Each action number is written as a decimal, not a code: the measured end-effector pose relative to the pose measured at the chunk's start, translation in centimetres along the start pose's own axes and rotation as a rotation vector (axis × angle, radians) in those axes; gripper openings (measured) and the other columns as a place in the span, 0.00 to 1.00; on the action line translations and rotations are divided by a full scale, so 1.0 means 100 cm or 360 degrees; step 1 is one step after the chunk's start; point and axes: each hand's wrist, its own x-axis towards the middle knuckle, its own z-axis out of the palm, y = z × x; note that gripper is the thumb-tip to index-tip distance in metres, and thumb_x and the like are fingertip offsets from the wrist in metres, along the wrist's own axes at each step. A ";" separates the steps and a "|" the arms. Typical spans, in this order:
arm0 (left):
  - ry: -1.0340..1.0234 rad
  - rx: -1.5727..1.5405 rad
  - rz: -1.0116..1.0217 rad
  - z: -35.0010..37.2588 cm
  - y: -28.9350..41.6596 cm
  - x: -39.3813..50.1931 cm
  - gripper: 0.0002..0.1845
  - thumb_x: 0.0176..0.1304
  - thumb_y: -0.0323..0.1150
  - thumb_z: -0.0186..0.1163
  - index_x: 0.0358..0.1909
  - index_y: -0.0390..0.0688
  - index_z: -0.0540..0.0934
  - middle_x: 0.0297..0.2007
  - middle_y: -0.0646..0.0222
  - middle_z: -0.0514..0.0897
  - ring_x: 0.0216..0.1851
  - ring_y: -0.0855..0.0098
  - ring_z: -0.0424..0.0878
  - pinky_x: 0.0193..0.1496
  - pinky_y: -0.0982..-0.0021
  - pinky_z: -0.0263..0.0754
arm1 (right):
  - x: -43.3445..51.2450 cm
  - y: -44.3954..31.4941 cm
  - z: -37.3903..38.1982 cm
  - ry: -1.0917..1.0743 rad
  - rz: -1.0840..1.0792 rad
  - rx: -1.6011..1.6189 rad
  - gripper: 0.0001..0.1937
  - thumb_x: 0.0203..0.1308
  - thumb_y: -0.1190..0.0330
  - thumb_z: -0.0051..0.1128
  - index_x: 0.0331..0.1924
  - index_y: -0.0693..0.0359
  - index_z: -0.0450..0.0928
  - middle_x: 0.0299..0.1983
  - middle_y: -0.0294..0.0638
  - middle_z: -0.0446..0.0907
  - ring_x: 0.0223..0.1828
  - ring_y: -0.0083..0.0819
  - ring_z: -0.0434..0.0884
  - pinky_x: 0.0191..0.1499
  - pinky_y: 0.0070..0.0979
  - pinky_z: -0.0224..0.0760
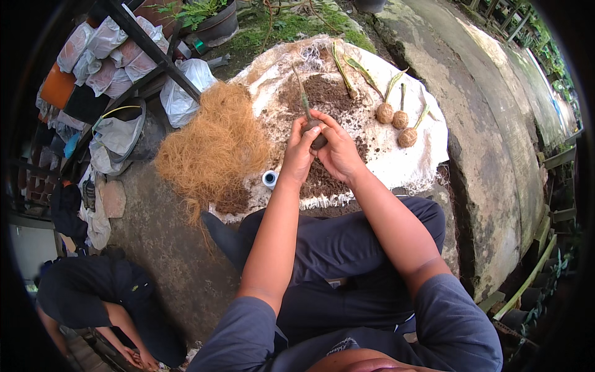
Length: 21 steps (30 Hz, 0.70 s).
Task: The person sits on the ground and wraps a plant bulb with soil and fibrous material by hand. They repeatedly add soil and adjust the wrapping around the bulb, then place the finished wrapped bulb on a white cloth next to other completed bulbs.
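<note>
Between my left hand (300,146) and my right hand (339,151) is a dark ball of soil (320,141), with the fingers of both wrapped around it. A narrow green plant cutting (304,100) stands up out of the ball. Beneath and beyond my hands, loose brown soil (320,95) lies on a white woven sack (409,172). Left of my hands is a heap of tan coconut fibre (216,139). A spool of white thread (269,178) stands by my left wrist.
Several fibre-wrapped root balls (407,137) with leaf cuttings lie right on the sack, near a bare cutting (344,72). A bucket (125,135) and filled plastic bags (186,90) stand left. Another person (107,297) bends at lower left. A concrete ledge (483,139) runs along the right.
</note>
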 end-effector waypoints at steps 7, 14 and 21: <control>0.0056 0.0274 0.0190 0.001 0.006 0.001 0.23 0.77 0.44 0.61 0.66 0.42 0.75 0.54 0.68 0.82 0.54 0.75 0.80 0.57 0.71 0.75 | 0.003 -0.006 -0.008 -0.0079 0.0057 -0.0343 0.25 0.84 0.56 0.41 0.74 0.61 0.67 0.66 0.43 0.75 0.67 0.32 0.76 0.70 0.36 0.68; 0.0358 0.0461 0.0164 -0.012 0.003 0.007 0.24 0.81 0.49 0.54 0.59 0.36 0.80 0.49 0.63 0.87 0.51 0.72 0.84 0.57 0.70 0.77 | 0.002 -0.014 -0.007 -0.0009 0.0329 -0.0269 0.33 0.84 0.45 0.34 0.71 0.67 0.69 0.66 0.44 0.74 0.61 0.31 0.78 0.66 0.37 0.71; 0.0549 -0.0052 0.0076 -0.018 0.005 0.014 0.24 0.81 0.49 0.51 0.54 0.33 0.75 0.50 0.55 0.85 0.44 0.59 0.89 0.43 0.61 0.88 | 0.022 -0.027 -0.065 0.0772 0.0150 -0.0851 0.18 0.80 0.51 0.50 0.40 0.57 0.79 0.32 0.33 0.79 0.38 0.26 0.81 0.47 0.29 0.80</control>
